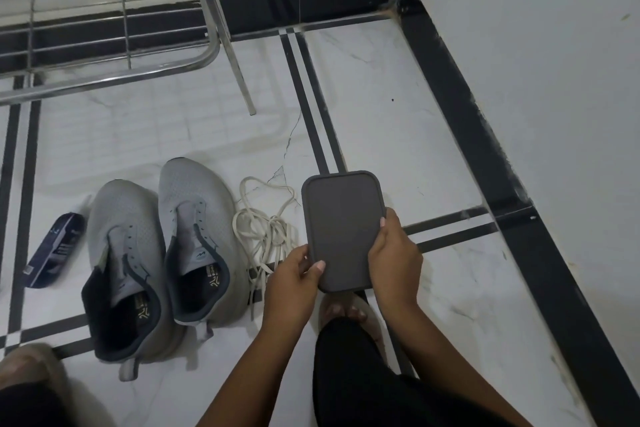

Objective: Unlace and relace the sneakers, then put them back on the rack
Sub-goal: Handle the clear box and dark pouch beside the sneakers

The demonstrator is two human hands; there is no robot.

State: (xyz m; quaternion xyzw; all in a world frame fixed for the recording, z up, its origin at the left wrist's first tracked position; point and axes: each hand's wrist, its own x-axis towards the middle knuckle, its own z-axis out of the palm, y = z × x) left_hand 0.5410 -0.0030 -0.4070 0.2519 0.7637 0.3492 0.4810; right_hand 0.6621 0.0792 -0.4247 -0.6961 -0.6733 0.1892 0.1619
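Two grey sneakers stand side by side on the white tiled floor, toes pointing away from me, both without laces: the left sneaker [124,253] and the right sneaker [197,236]. A tangle of white laces [266,229] lies on the floor just right of them. My left hand [294,274] and my right hand [394,250] hold a dark grey phone [343,229] by its lower edges, above the floor and to the right of the laces.
A metal shoe rack [114,35] stands at the back left, its leg [239,76] reaching the floor ahead of the sneakers. A dark blue insole-like piece [55,250] lies left of the sneakers. My foot [346,312] is below the phone. A wall [536,62] rises on the right.
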